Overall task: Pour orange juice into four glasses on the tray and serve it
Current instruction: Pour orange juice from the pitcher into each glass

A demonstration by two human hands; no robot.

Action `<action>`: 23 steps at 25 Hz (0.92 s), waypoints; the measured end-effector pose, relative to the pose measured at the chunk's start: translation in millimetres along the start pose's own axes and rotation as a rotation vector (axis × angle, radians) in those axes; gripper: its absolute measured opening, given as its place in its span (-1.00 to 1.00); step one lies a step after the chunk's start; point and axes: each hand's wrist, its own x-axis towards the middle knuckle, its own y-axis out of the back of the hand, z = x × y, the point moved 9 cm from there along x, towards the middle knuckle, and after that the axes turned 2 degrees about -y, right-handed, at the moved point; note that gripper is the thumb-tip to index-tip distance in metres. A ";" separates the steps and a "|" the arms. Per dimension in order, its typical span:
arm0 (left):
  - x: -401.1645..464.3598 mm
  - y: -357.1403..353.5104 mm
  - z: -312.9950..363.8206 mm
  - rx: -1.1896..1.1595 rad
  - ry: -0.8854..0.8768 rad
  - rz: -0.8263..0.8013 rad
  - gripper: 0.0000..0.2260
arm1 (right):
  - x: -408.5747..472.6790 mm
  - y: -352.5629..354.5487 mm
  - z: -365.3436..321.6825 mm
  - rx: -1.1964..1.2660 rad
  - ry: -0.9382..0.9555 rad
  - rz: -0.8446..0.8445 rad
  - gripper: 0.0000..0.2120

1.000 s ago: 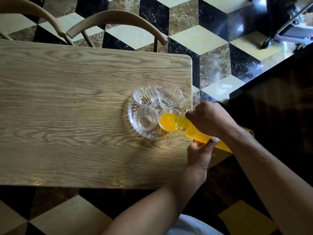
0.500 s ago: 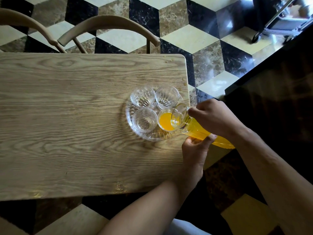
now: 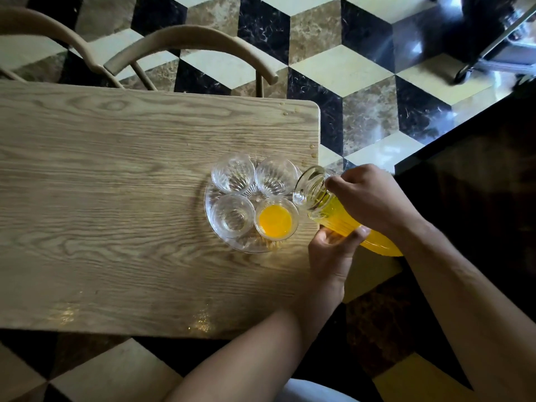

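A round clear glass tray sits near the right end of the wooden table and carries several small glasses. The near-right glass holds orange juice. The near-left glass, far-left glass and far-right glass look empty. A ribbed glass jug of orange juice hangs tilted just right of the tray, its mouth near the far-right glass, no juice running. My right hand grips the jug from above near its neck. My left hand holds its body from below.
Two curved wooden chair backs stand behind the table's far edge. Small drops lie on the table near its far right corner. A dark counter is on the right, with a wheeled metal frame beyond it on the patterned floor.
The jug has lifted off the near-right glass and tipped back, ending the pour; its mouth has moved toward the far-right glass. Both hands keep their hold.
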 end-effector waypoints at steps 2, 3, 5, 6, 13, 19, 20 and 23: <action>4.9 -7.4 2.7 -0.040 0.007 0.020 -0.54 | 8.9 4.2 -2.7 -0.014 0.010 0.013 -0.57; 8.4 -10.2 3.9 -0.059 0.006 0.028 -0.51 | 13.2 5.1 -4.3 -0.027 0.019 0.017 -0.56; 15.8 -15.8 6.9 -0.088 -0.009 0.031 -0.49 | 21.6 4.5 -7.6 -0.045 0.041 0.011 -0.55; 18.9 -17.9 8.0 -0.100 -0.015 0.031 -0.50 | 25.8 3.5 -9.2 -0.046 0.050 0.002 -0.55; 33.7 -21.9 13.1 -0.177 -0.021 0.032 -0.54 | 49.5 -9.0 -19.6 -0.094 0.095 -0.043 -0.56; 37.7 -25.5 12.8 -0.202 -0.002 0.050 -0.56 | 59.6 -15.1 -25.4 -0.184 0.107 -0.055 -0.59; 38.1 -26.5 12.4 -0.205 0.007 0.052 -0.57 | 60.0 -15.3 -27.4 -0.201 0.117 -0.052 -0.59; 38.5 -29.3 12.6 -0.208 0.022 0.058 -0.58 | 61.3 -14.8 -34.0 -0.248 0.150 -0.048 -0.59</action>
